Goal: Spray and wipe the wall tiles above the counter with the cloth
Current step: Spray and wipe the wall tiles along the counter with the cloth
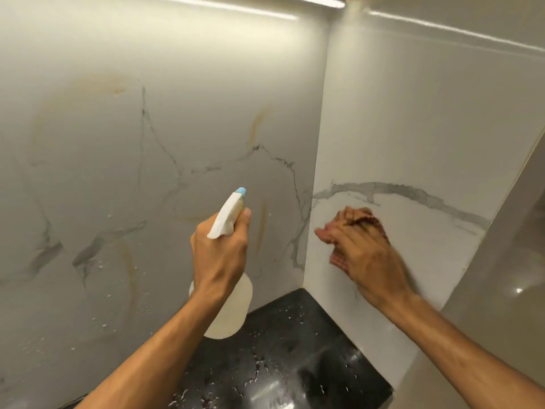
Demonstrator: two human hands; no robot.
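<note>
Cloth (379, 225) in right hand (365, 258) grip, against wall tiles (413, 128); left hand (219, 255) holds bottle (231, 312).

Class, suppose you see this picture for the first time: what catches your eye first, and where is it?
In the middle, the left hand grips a white spray bottle with a blue nozzle, aimed at the stained, grey-veined wall tiles. Just right of the corner, the right hand holds a reddish cloth against the tile. Below them lies a black counter speckled with droplets.
</note>
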